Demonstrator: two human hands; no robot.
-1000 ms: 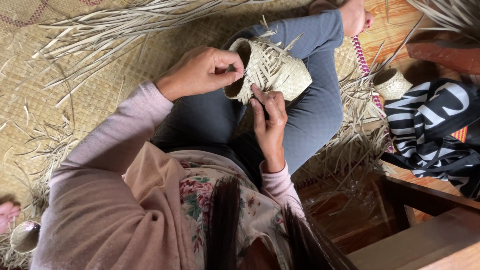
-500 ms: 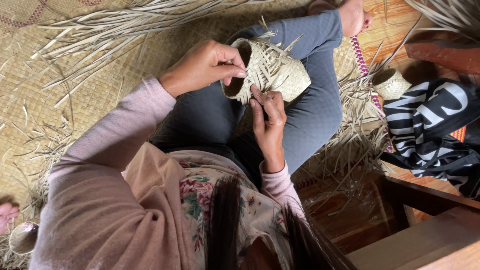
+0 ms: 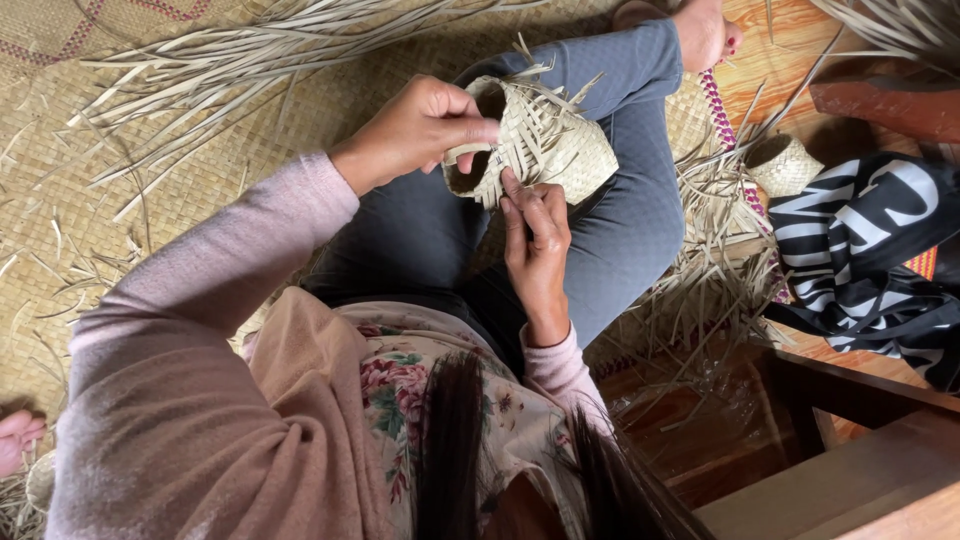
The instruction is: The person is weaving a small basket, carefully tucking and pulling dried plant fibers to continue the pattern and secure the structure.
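**A:** What do the hands hold?

**B:** The left hand [image 3: 415, 130] is closed on the rim of the small half-woven basket of pale dry leaf strips [image 3: 545, 145]; its fingers curl over the open mouth. The right hand [image 3: 535, 245] is narrow, and its fingertips [image 3: 512, 190] pinch one strip at the lower edge. The basket is over the lap, above the knee in blue-grey trousers [image 3: 620, 190].

**A:** How will it handle?

**B:** I think it is very light and a little springy. The woven wall seems firm enough, but the loose ends [image 3: 530, 60] stick out and look brittle. The rim or the woven body seems the better place to hold, not the free strips.

**A:** And around it?

**B:** Long loose strips [image 3: 260, 50] lie spread on the woven straw mat [image 3: 90, 180]. More strips are piled beside the knee. A second small woven basket [image 3: 785, 165] sits near a black-and-white striped cloth [image 3: 870, 250]. A dark wooden frame [image 3: 830, 400] stands close on the right side.
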